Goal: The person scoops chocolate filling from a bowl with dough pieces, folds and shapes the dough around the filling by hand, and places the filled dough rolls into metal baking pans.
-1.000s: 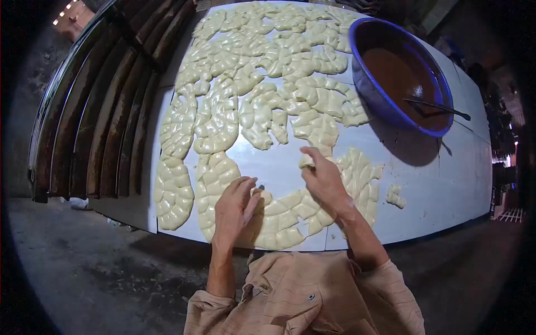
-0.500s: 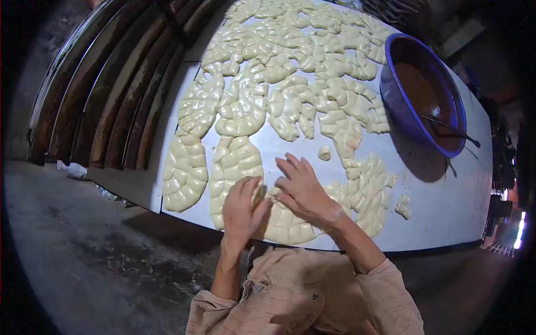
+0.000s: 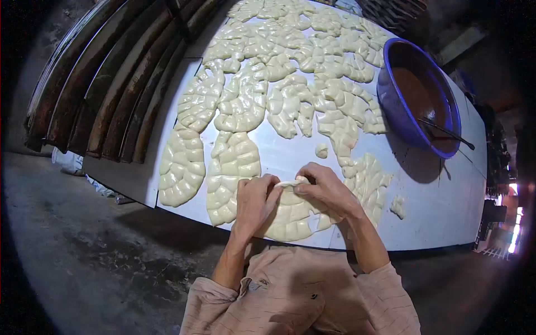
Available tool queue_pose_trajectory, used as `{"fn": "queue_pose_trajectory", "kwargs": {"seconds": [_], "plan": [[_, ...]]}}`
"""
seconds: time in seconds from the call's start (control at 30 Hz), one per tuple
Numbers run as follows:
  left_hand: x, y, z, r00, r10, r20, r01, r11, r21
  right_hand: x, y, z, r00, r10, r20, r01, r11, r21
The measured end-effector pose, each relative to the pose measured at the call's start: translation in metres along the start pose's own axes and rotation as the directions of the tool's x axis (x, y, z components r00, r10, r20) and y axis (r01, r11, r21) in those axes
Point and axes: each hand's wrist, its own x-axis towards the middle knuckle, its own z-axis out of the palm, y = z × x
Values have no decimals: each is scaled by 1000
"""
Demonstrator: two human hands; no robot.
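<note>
My left hand (image 3: 257,201) and my right hand (image 3: 325,190) pinch the two ends of a short strip of pale dough (image 3: 289,183), stretched between them. The strip is over the upper edge of a curved, segmented dough slab (image 3: 287,219) at the table's near edge. Just beyond my right hand lies a small dough lump (image 3: 321,151). Glossy slabs of the same dough (image 3: 243,103) spread over much of the white table (image 3: 435,215).
A blue basin (image 3: 402,111) of brown liquid stands at the right, with a dark stick (image 3: 446,132) leaning in it. Dark curved slats (image 3: 111,84) rise along the left side. A small dough scrap (image 3: 398,207) lies near the right front.
The small lump has left my right hand and rests on the table. My right hand has come over beside my left, and both now grip the strip. The camera view has shifted.
</note>
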Motion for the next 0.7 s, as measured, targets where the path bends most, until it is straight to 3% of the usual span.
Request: {"fn": "queue_pose_trajectory", "kwargs": {"seconds": [0.03, 0.13, 0.17, 0.27, 0.3, 0.43, 0.53, 0.57, 0.7], "plan": [[-1, -7, 4, 998, -12, 61, 12, 1000, 9, -3, -8, 0, 994, 108, 14, -108, 992, 66], [1, -13, 15, 978, 183, -102, -186, 982, -26, 0, 4, 8, 993, 111, -35, -105, 983, 154], [6, -15, 15, 960, 275, -60, -273, 961, 34, 0, 3, 10, 994, 85, -72, -71, 982, 173], [14, 3, 20, 994, 33, 104, 2, 948, -317, 3, -19, 10, 990, 90, -106, -72, 985, 158], [19, 11, 14, 967, -88, 240, 159, 943, -292, 3, -23, 6, 989, 148, -10, -143, 971, 193], [17, -1, 24, 967, -129, 219, 224, 837, -498, 2, -7, 4, 995, 85, 60, -103, 894, 436], [16, -4, 18, 921, -216, 325, 365, 773, -520, -1, 1, -10, 991, 122, 54, -133, 908, 398], [17, 4, 12, 916, -236, 324, 362, 833, -419, 0, 4, -9, 990, 132, 49, -140, 909, 393], [18, 4, 16, 987, 38, 154, 2, 968, -252, 1, -2, -2, 993, 120, -14, -90, 818, 569]]}}
